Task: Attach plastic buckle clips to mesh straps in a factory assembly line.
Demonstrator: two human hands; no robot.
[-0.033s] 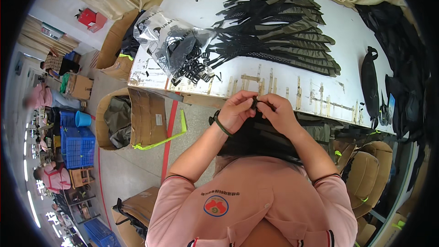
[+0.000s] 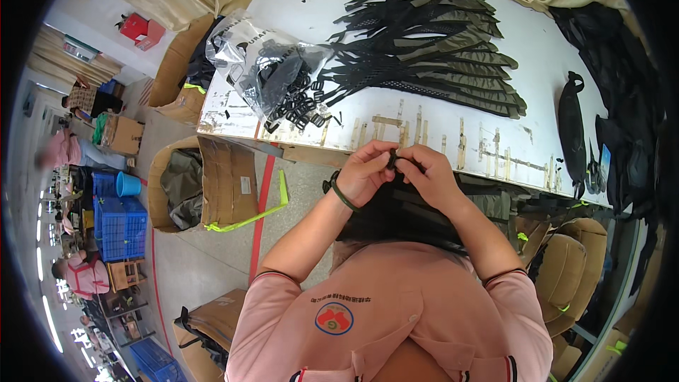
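Fingers on both hands are pinched around one small black piece point(image 2: 392, 159), so it's sitting right between the fingertips, just short of the bench point(image 2: 339, 140) edge. Left fingers point(image 2: 375, 165) have its left side, right fingers point(image 2: 411, 169) its right, and honestly neither hand is nearer, both are touching it. Long axis looks to run roughly away from the body, though it's too small and too covered to swear to that. A dark strip seems to trail off under the right fingers, can't tell if it's joined on. Black fabric point(image 2: 399, 219) hangs just below the fingers, toward the body.

Containers: beyond and left of the fingers, up on the bench, there's a clear plastic bag point(image 2: 237, 46) with black bits inside and loose black buckles point(image 2: 300, 110) spilled beside it. Well off to the left, lower than the bench, an open cardboard box point(image 2: 230, 182) holds crumpled grey-green cloth point(image 2: 185, 187).
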